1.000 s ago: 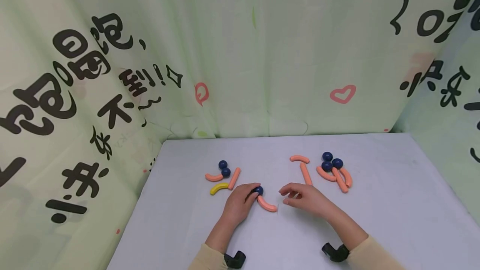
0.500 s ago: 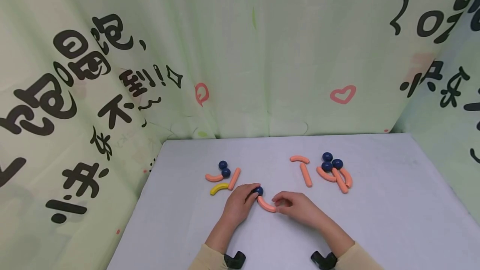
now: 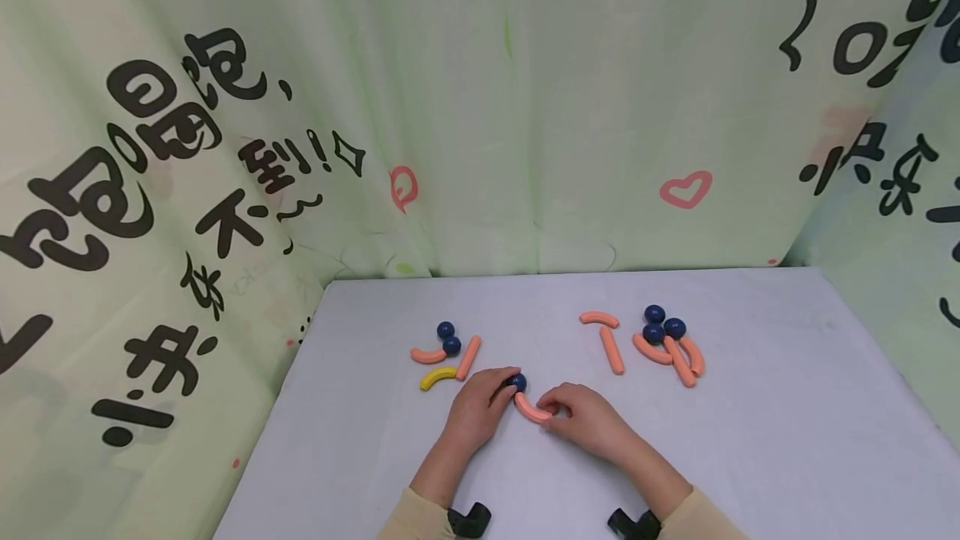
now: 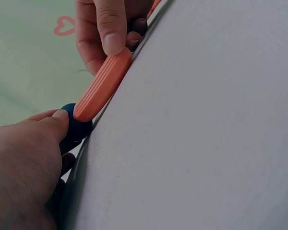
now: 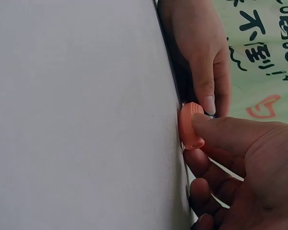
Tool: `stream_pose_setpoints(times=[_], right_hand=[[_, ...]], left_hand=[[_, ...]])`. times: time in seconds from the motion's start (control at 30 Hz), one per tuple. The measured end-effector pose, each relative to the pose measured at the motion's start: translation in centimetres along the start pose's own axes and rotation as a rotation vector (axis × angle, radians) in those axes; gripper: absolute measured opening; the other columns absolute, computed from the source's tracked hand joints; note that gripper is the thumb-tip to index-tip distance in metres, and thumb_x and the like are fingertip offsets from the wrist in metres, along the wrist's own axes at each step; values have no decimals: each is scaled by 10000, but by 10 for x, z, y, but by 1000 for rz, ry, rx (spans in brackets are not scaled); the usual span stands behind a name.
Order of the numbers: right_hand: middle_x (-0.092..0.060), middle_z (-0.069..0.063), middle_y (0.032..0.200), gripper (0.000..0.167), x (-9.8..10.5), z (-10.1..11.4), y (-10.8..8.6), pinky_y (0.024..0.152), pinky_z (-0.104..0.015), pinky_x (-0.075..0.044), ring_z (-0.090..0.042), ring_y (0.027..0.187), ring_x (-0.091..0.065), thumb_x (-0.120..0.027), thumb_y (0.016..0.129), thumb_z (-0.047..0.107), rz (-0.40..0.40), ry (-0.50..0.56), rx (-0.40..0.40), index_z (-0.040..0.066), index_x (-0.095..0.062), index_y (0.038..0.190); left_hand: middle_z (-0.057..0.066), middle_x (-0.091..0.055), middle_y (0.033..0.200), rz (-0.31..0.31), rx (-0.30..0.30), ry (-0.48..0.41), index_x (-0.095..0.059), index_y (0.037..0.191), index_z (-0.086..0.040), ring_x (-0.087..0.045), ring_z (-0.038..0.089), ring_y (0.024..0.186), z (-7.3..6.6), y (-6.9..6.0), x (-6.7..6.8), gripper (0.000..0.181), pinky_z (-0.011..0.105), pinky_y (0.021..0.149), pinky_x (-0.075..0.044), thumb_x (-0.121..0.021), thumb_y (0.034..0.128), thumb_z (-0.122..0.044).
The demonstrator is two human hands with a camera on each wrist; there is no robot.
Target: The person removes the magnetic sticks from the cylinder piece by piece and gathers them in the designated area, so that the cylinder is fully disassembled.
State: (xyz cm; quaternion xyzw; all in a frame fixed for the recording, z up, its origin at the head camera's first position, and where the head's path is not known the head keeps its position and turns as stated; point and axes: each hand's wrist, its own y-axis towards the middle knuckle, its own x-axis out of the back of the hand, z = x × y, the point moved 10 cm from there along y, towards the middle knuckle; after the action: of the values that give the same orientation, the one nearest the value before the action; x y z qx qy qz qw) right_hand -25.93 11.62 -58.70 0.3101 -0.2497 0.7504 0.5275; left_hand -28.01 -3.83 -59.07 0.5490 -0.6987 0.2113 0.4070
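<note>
Near the middle of the table, my left hand [image 3: 477, 403] pinches a dark blue ball [image 3: 519, 382] between thumb and fingers. A curved orange, ridged stick [image 3: 529, 409] has one end against that ball. At its other end my right hand [image 3: 588, 418] grips the stick with thumb and fingers. In the left wrist view the stick [image 4: 103, 86] leans between the ball [image 4: 79, 128] and the right hand's thumb. The right wrist view shows the right thumb pressed on the stick's end [image 5: 187, 127], while the ball is mostly hidden.
On the white table [image 3: 360, 457], left of the hands, lie two blue balls [image 3: 448, 337], orange sticks [image 3: 468, 357] and a yellow curved stick [image 3: 437, 377]. Back right are two orange sticks [image 3: 611, 348] and a cluster of blue balls [image 3: 654, 332] with orange sticks [image 3: 681, 361]. Curtain [image 3: 480, 107] stands behind.
My right hand has come left and down from beside the stick and taken hold of its right end. The left hand stays on the blue ball.
</note>
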Motion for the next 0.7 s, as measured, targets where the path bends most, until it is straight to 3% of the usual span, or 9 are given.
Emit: stream_pose_setpoints(times=[0.17, 0.7], right_hand=[[-602, 154, 846, 170, 0, 1, 1, 677, -225, -426, -59, 759, -500, -780, 843, 212, -27, -36, 7, 263, -734, 998], [-638, 161, 815, 132, 1, 0, -2, 649, -212, -456, -24, 720, -529, -804, 819, 198, -80, 1, -5, 289, -739, 889]], left_hand=[[-66, -624, 1349, 2, 0, 8, -557, 1384, -331, -558, 155, 1287, -1, 0, 0, 358, 386, 1059, -479, -503, 1032, -364], [-50, -614, 1364, -5, 6, 8, -558, 1379, -313, -551, 168, 1296, 2, 1, -2, 361, 402, 1058, -481, -503, 1029, -385]])
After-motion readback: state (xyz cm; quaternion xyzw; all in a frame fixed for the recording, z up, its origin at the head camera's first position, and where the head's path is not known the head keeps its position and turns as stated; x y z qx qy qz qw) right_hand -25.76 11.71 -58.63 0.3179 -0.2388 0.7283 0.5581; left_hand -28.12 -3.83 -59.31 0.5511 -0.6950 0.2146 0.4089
